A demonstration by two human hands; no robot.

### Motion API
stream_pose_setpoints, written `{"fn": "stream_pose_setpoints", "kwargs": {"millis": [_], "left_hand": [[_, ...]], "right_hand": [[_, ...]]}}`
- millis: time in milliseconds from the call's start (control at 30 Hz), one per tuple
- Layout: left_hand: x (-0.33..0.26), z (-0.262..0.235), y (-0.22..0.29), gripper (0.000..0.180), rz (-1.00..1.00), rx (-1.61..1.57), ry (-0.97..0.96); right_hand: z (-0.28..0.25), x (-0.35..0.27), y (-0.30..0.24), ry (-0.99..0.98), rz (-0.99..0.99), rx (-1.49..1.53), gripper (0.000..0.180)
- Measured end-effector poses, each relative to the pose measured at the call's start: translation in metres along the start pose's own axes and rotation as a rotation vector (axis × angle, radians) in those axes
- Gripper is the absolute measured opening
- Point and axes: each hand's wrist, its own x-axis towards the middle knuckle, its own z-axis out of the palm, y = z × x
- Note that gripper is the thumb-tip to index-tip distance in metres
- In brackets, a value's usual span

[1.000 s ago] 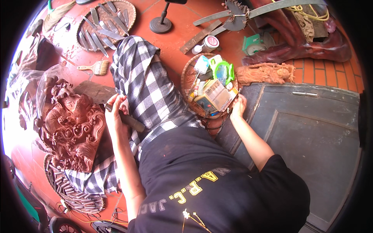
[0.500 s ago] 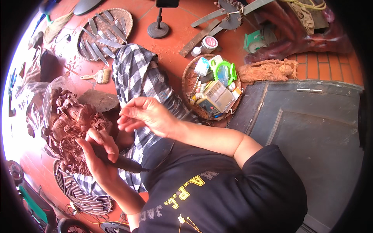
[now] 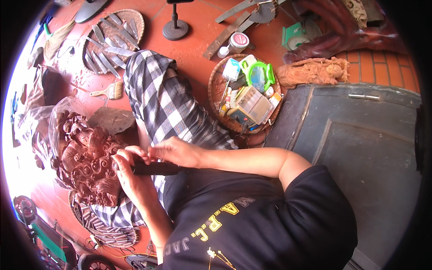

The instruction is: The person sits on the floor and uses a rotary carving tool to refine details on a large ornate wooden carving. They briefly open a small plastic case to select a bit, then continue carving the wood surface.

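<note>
My left hand (image 3: 135,173) is wrapped round a dark, cylindrical handpiece (image 3: 157,168), whose thick body lies across my lap. At its front end the fingers of my right hand (image 3: 175,152) are pinched together, close against my left fingertips. Whatever they grip there is hidden and slightly blurred. Just left of both hands stands a reddish-brown wood carving (image 3: 92,162), full of deep curls and scrolls. Clear plastic sheeting (image 3: 56,119) hangs behind its far left side.
A wooden block (image 3: 112,119) and a flat brush (image 3: 108,91) lie beyond the carving. Round baskets hold flat blades (image 3: 107,62), slim carving tools (image 3: 105,229), and a control box (image 3: 252,108) with bottles. A carved figure (image 3: 312,73) lies by a dark panel (image 3: 373,139).
My right hand has come down and left to meet my left hand, its fingers closing at the handpiece's front. My left hand has shifted right, and the handpiece is now nearly level.
</note>
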Motion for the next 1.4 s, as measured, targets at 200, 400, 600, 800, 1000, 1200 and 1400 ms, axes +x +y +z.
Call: {"fn": "stream_pose_setpoints", "kwargs": {"millis": [200, 400, 600, 800, 1000, 1200, 1400], "left_hand": [[-0.003, -0.01, -0.003, 0.071, 0.186, 0.49, 0.039], [0.001, -0.04, -0.012, 0.06, -0.025, 0.211, -0.15], [-0.011, -0.061, -0.026, 0.024, -0.118, 0.035, -0.135], [-0.014, -0.044, -0.031, 0.007, 0.083, 0.253, -0.063], [-0.006, -0.042, -0.013, 0.005, 0.173, 0.18, 0.065], [0.009, -0.039, 0.027, 0.009, 0.065, 0.247, 0.12], [0.012, -0.048, 0.028, 0.021, 0.111, -0.021, 0.008]], "right_hand": [[0.007, -0.008, -0.001, -0.057, -0.178, -0.248, 0.039], [0.002, -0.002, -0.003, -0.152, -0.179, 0.339, 0.04], [0.002, -0.003, 0.002, -0.227, -0.149, 0.352, 0.04], [-0.001, -0.005, 0.0, -0.27, -0.099, 0.342, 0.046], [-0.006, -0.007, -0.005, -0.252, -0.047, 0.355, 0.044], [-0.008, -0.01, -0.006, -0.305, 0.027, 0.187, 0.051], [0.004, -0.008, -0.013, -0.285, 0.082, 0.16, 0.041]]}}
